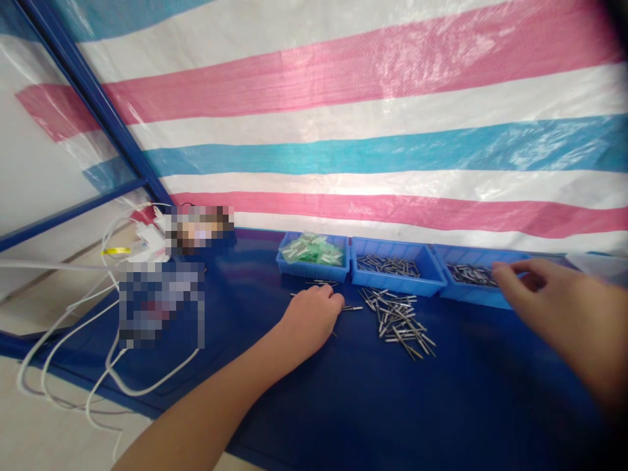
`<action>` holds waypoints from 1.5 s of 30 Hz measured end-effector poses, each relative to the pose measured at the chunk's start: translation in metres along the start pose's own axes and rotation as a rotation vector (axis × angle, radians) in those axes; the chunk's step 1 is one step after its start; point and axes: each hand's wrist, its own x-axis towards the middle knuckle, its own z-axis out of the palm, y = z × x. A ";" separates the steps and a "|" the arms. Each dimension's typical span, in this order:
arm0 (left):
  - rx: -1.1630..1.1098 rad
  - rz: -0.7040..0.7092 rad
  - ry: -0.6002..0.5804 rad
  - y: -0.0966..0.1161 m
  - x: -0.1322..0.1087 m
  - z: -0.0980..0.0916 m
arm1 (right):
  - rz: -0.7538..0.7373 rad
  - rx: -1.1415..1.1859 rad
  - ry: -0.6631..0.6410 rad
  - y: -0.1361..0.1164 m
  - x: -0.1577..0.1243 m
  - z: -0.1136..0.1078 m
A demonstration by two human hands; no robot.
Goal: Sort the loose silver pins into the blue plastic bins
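My left hand (316,313) rests on the blue tabletop with its fingers curled down. Thin metal pins (351,308) show beside its fingertips, but what lies under the fingers is hidden. To its right is a loose pile of similar metal pins (400,320). My right hand (549,297) is over the front right part of the right blue bin (483,294), which has short metal pieces (471,275) inside. Its thumb and forefinger come together at the tips; anything between them is too small to make out.
A middle blue bin (397,282) holds metal pins, and a left blue bin (314,271) holds green-and-clear plastic bags. White cables (142,392) loop over the table's left side. A striped sheet (343,157) hangs behind, with a blue frame post (98,98) at left.
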 end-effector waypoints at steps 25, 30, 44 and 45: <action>-1.151 -0.079 0.151 0.037 0.003 -0.008 | 0.115 0.841 -0.268 -0.131 -0.038 0.020; -1.086 -0.043 0.148 0.036 0.003 -0.008 | 0.052 0.813 -0.276 -0.132 -0.038 0.020; -1.094 -0.005 0.337 0.031 0.003 -0.014 | 0.020 0.848 -0.344 -0.123 -0.033 0.017; -1.096 -0.005 0.349 0.031 0.003 -0.015 | 0.020 0.847 -0.357 -0.123 -0.032 0.018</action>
